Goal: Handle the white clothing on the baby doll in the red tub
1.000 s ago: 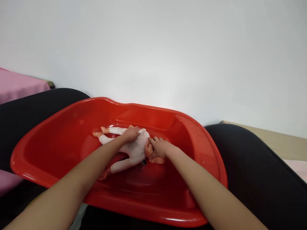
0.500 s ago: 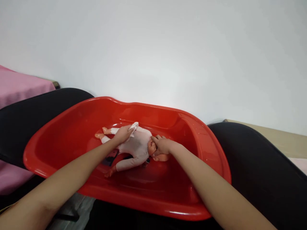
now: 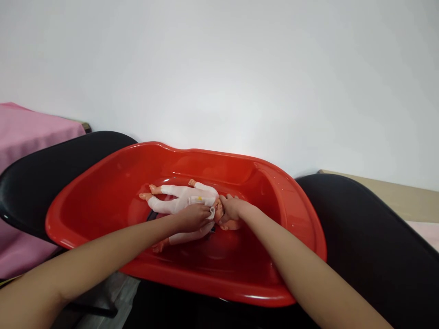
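Note:
A baby doll (image 3: 181,201) in a white bodysuit lies on its back in a red plastic tub (image 3: 103,192), feet to the left, head to the right. My left hand (image 3: 194,217) rests on the doll's chest near its neck, fingers pinching a small bit of white cloth. My right hand (image 3: 233,208) is cupped over the doll's head and covers most of it. One doll arm sticks out towards me below my left wrist.
The tub rests on two black chair seats, one at the left (image 3: 44,169) and one at the right (image 3: 360,237). Pink fabric (image 3: 30,128) lies at the far left. A beige surface (image 3: 387,194) runs along the white wall at the right.
My left hand slid from the doll's belly and far side to its upper chest near the neck. My right hand stayed on the head. The view shifted slightly left.

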A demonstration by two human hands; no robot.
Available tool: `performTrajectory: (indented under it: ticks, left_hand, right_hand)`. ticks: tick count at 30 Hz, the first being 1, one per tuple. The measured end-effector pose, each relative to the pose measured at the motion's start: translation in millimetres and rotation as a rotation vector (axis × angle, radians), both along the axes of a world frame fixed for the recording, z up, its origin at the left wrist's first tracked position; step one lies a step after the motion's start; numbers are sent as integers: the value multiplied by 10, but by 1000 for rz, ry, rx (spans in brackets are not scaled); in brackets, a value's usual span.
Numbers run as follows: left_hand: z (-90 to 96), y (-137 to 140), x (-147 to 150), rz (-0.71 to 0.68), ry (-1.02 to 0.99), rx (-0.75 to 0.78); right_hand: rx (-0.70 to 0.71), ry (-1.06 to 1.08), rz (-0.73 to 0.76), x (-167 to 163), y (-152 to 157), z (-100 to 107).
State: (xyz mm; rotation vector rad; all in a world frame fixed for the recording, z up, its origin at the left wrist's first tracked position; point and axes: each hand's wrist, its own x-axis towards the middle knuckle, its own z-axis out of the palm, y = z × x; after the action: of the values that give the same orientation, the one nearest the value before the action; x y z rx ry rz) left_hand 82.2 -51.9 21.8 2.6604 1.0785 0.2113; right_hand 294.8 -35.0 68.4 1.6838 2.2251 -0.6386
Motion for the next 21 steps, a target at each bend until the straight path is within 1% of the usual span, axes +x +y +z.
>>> performTrajectory:
  ticks: [2, 4, 6, 8, 10, 13, 17, 21]
  left_hand:
    - [130, -93, -18, -147, 42, -115]
    - [205, -184, -43, -186, 42, -234]
    - [214, -239, -60, -223, 13, -306]
    - [172, -245, -62, -305, -14, -279]
    - [116, -221, -44, -388, -9, -185]
    - [66, -189, 2, -451, 18, -86]
    - [70, -198, 27, -452, 82, -116]
    - [102, -232, -53, -422, 178, -165]
  right_hand:
    - [5, -5, 1, 7, 13, -22]
    - [3, -10, -1, 13, 23, -29]
    - [-1, -14, 4, 15, 27, -14]
    - [-5, -28, 9, 12, 22, 19]
    - [-7, -50, 13, 7, 9, 59]
    - [-1, -75, 28, 7, -3, 91]
    - [-12, -59, 49, 33, 39, 38]
    - [-35, -39, 41, 49, 71, -17]
